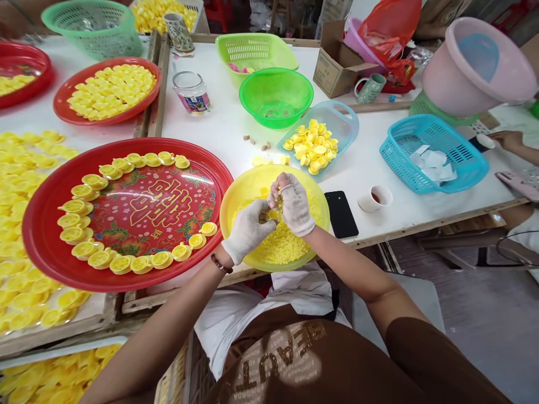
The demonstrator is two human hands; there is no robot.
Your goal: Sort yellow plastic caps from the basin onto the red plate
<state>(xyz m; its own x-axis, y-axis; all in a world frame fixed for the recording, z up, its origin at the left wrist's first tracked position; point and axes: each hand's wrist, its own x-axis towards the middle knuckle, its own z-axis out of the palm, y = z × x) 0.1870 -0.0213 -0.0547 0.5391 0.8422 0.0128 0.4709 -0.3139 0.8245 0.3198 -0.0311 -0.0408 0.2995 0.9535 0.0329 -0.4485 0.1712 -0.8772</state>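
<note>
Both of my hands are over a yellow basin (229,196) that holds many small yellow pieces (282,249). My left hand (250,227), in a white glove with bare fingertips, is closed on a small yellow plastic cup (273,215). Just above it, my right hand (292,203), gloved the same way, is pinched round small yellow bits. To the left, a red tray (122,213) carries a curved row of yellow cup-shaped pieces (100,259) along its rim. Beyond the basin, more yellow cups (314,147) are heaped in a pale blue tray (347,126).
A black phone (341,214) and a paper cup (374,198) of dark drink stand right of the basin. Behind are a green bowl (275,118), a glass jar (191,92) and a cardboard box (337,67). Another person's hand (507,140) is near a blue basket (463,177).
</note>
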